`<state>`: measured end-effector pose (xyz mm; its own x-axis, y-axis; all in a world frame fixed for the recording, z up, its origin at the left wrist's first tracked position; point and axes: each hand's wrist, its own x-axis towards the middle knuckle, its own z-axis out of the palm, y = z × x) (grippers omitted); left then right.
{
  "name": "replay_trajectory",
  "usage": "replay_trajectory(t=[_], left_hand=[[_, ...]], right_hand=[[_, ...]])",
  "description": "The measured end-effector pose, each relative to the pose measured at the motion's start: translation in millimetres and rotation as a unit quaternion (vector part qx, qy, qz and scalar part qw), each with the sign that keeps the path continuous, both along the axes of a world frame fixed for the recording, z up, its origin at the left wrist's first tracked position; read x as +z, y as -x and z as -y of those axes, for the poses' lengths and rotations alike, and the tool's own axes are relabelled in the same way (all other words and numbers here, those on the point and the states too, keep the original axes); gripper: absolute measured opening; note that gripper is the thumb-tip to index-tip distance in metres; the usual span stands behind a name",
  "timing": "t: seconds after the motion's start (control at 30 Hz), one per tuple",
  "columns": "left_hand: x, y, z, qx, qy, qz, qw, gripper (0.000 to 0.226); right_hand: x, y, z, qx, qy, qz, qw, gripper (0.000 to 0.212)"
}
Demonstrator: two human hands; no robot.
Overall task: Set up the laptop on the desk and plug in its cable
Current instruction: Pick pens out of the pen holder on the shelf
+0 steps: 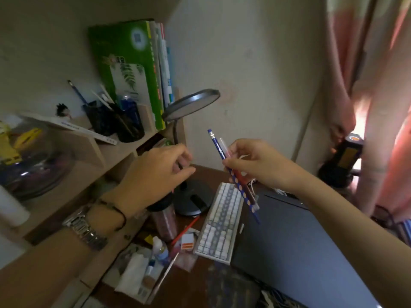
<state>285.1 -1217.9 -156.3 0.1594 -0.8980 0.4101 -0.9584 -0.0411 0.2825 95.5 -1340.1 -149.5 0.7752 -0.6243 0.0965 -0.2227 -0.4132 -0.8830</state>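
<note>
Gripping pens, the right hand is closed; left hand loosely curled.

A study corner in a home bedroom.
Behind the left hand a wooden shelf holds upright books and pen cups; a desk lamp stands just beyond it. Below the right hand lie a keyboard and closed laptop. A pink curtain hangs to its right.
</note>
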Motion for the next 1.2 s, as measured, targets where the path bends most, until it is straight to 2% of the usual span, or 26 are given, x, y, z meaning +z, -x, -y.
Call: replay_trajectory(t=[0.17, 0.43, 0.57, 0.8, 1.03, 1.2], left_hand=[[-50, 68, 16, -0.042, -0.066, 0.046, 0.996, 0.018], [-136, 146, 38, -0.070, -0.178, 0.028, 0.981, 0.019], [-166, 165, 43, -0.114, -0.241, 0.024, 0.964, 0.020], [-191, 174, 43, -0.153, -0.287, 0.000, 0.946, 0.019], [-217, 168, 33, -0.151, -0.302, 0.005, 0.941, 0.020], [-229, 160, 31, -0.153, -0.303, 0.002, 0.941, 0.019]], right_hand=[[-32, 99, 12, -0.110, 0.021, -0.044, 0.993, 0.010], [-114, 236, 3, -0.268, 0.006, -0.129, 0.955, 0.009], [-159, 275, -22, -0.321, -0.045, -0.142, 0.935, 0.014], [-236, 286, -80, -0.395, -0.131, -0.182, 0.891, 0.014], [-300, 269, -119, -0.385, -0.187, -0.252, 0.868, 0.011], [-317, 259, -123, -0.398, -0.221, -0.282, 0.845, 0.012]])
